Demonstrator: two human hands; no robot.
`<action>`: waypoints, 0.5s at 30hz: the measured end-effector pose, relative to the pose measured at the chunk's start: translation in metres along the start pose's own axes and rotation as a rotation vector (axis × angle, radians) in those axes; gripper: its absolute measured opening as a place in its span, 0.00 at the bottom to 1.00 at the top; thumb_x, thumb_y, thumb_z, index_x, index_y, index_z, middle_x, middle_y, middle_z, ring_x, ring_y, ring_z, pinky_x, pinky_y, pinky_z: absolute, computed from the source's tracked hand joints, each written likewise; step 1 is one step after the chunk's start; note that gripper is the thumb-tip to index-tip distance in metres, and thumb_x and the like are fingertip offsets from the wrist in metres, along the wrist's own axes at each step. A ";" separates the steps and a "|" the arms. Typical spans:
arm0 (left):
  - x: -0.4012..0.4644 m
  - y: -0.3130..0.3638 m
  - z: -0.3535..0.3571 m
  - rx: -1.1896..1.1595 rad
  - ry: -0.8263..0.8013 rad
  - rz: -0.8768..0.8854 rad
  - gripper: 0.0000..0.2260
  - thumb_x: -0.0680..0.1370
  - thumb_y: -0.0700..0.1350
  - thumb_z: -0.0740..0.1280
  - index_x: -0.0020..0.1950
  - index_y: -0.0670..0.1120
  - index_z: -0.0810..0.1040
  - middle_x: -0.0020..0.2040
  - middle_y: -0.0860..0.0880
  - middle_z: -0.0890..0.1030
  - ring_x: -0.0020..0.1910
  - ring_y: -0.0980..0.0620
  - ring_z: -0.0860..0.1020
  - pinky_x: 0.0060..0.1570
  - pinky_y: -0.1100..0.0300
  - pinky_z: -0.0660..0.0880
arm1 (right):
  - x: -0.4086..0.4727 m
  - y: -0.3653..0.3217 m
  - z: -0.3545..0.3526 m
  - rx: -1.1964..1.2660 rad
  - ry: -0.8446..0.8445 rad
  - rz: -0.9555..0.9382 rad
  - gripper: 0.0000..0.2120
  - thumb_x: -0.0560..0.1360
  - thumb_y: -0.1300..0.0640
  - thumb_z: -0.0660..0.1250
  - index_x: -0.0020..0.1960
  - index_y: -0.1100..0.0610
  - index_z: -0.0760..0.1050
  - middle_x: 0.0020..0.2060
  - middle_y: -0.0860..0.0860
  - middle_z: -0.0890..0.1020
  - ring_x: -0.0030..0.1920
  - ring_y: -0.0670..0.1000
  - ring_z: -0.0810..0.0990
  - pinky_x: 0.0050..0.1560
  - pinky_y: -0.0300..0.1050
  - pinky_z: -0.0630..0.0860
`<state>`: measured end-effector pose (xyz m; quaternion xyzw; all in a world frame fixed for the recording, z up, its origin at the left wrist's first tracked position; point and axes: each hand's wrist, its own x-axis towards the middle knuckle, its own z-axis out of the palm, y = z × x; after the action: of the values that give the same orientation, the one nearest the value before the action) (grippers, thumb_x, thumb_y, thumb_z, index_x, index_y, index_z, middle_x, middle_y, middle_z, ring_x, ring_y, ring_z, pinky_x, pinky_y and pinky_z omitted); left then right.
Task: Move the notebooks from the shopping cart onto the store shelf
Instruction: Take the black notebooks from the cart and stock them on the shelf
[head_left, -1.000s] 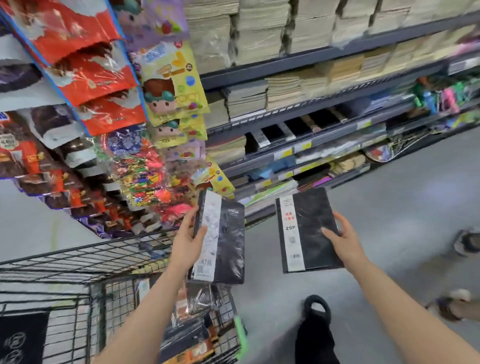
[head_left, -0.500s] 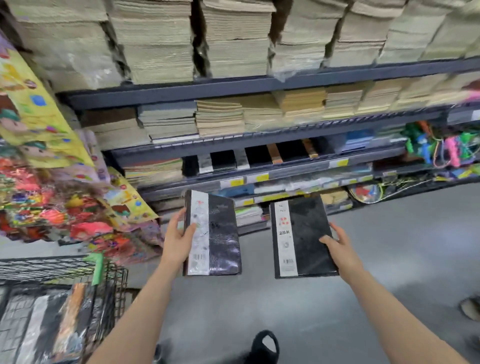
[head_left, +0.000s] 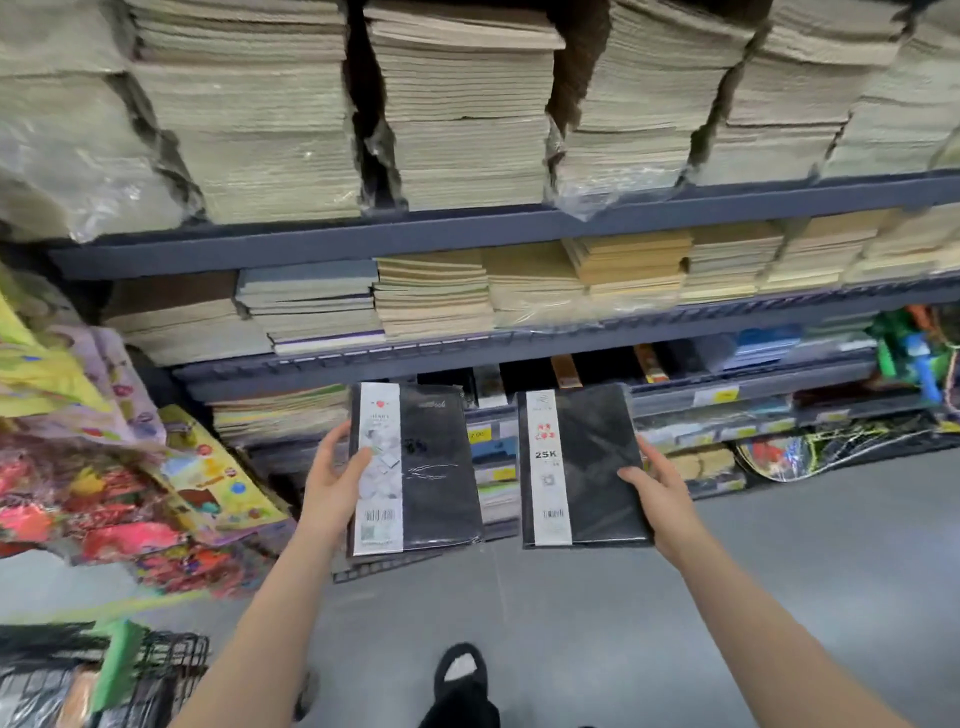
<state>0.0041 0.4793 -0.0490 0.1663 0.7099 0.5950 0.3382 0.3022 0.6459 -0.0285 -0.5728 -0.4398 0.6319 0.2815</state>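
I hold two black wrapped notebooks upright in front of the store shelf (head_left: 467, 239). My left hand (head_left: 332, 478) grips the left edge of the left notebook (head_left: 436, 467), which has a white label strip with a barcode. My right hand (head_left: 657, 493) grips the right edge of the right notebook (head_left: 592, 467), whose white strip reads 25K. The two notebooks sit side by side, a small gap apart, level with the lower shelf tier holding black notebooks (head_left: 524, 371). The wire shopping cart (head_left: 156, 670) is at the bottom left corner, behind my left arm.
Tall stacks of beige paper pads (head_left: 457, 114) fill the top tier, with shorter stacks (head_left: 431, 291) below. Colourful packaged goods (head_left: 130, 493) hang at the left. Rackets in plastic (head_left: 810, 447) lie low at the right. My black shoe (head_left: 462, 675) stands on the grey floor.
The view swung from the cart toward the shelf and closer to it. Both hands carried the notebooks forward and upward; the cart slid to the bottom left corner.
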 end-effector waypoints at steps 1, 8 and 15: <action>0.007 -0.005 -0.003 -0.012 -0.011 -0.011 0.16 0.78 0.39 0.64 0.61 0.56 0.69 0.58 0.44 0.79 0.43 0.51 0.81 0.39 0.62 0.80 | 0.012 0.000 0.008 -0.010 -0.005 -0.003 0.22 0.75 0.64 0.62 0.63 0.44 0.69 0.50 0.54 0.80 0.48 0.54 0.80 0.44 0.47 0.78; 0.028 -0.042 -0.007 0.041 0.083 0.056 0.17 0.78 0.41 0.64 0.63 0.56 0.68 0.40 0.63 0.83 0.34 0.71 0.78 0.30 0.73 0.72 | 0.105 0.012 0.057 -0.054 -0.073 -0.105 0.23 0.74 0.61 0.64 0.68 0.47 0.68 0.62 0.49 0.75 0.59 0.53 0.75 0.64 0.53 0.71; 0.080 -0.069 -0.006 -0.013 0.217 0.241 0.18 0.77 0.45 0.65 0.65 0.57 0.70 0.40 0.53 0.75 0.38 0.57 0.73 0.39 0.65 0.69 | 0.169 0.027 0.082 -0.389 -0.080 -0.400 0.31 0.72 0.49 0.69 0.71 0.53 0.62 0.71 0.55 0.65 0.70 0.54 0.65 0.67 0.47 0.63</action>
<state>-0.0455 0.5099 -0.1372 0.1829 0.7133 0.6503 0.1868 0.1950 0.7599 -0.1365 -0.4925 -0.6680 0.4894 0.2677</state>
